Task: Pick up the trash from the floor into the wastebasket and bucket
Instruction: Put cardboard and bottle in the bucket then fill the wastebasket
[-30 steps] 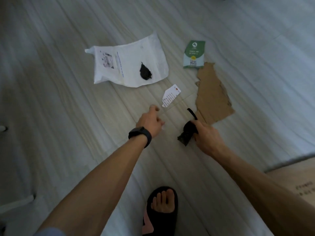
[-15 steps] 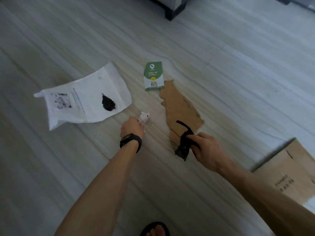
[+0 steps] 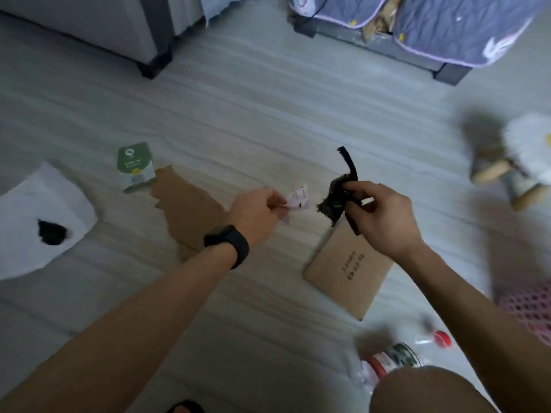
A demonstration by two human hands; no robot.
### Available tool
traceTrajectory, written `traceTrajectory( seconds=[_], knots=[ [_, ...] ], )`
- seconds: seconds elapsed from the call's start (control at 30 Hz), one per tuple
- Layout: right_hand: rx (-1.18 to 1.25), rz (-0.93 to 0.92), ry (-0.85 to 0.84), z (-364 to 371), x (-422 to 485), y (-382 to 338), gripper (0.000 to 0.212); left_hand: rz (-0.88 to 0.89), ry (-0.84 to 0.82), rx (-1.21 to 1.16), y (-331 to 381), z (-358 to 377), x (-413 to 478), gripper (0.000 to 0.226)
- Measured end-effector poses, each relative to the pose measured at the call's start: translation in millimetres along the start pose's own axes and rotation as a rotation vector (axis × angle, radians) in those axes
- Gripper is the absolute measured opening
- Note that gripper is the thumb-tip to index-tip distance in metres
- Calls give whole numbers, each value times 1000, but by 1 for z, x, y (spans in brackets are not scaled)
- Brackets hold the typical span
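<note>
My left hand [image 3: 256, 211] pinches a small white paper tag [image 3: 297, 198] and holds it above the floor. To its right, my right hand [image 3: 378, 214] grips a crumpled black scrap [image 3: 337, 198] with a black strip sticking up from it. On the floor lie a torn brown cardboard piece [image 3: 185, 204], a green and white packet [image 3: 135, 166], a white mailer bag [image 3: 38, 222] with a black bit [image 3: 50, 232] on it, and a flat brown cardboard box [image 3: 347, 272]. A pink mesh wastebasket [image 3: 527, 305] shows at the right edge. No bucket is in view.
A crushed plastic bottle [image 3: 393, 360] with a red cap lies near my knee [image 3: 426, 391]. A blurred white and brown object [image 3: 512, 159] sits on the floor at right. A grey sofa base [image 3: 125, 34] and a bed with a purple quilt [image 3: 447, 28] stand at the back.
My left hand has lifted the white tag off the floor. Both hands have risen, and the view has swung right, bringing in the furniture, bottle and pink basket.
</note>
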State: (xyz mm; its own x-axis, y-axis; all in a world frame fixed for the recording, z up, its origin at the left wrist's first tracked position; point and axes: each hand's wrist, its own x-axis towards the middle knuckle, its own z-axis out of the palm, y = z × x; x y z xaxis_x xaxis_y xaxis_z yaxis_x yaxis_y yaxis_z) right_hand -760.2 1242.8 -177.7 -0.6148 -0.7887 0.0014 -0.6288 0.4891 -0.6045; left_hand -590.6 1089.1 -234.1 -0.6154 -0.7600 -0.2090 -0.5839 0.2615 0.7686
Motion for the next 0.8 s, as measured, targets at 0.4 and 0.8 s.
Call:
traceTrajectory(
  seconds=[0.4,0.8],
  knots=[
    [21,386,782,-204,-155,200,34,599,-309,-35,274,215,-41,12],
    [-253,652,697,-274,-236,332,44,978,-387,348,358,407,-113,30]
  ],
)
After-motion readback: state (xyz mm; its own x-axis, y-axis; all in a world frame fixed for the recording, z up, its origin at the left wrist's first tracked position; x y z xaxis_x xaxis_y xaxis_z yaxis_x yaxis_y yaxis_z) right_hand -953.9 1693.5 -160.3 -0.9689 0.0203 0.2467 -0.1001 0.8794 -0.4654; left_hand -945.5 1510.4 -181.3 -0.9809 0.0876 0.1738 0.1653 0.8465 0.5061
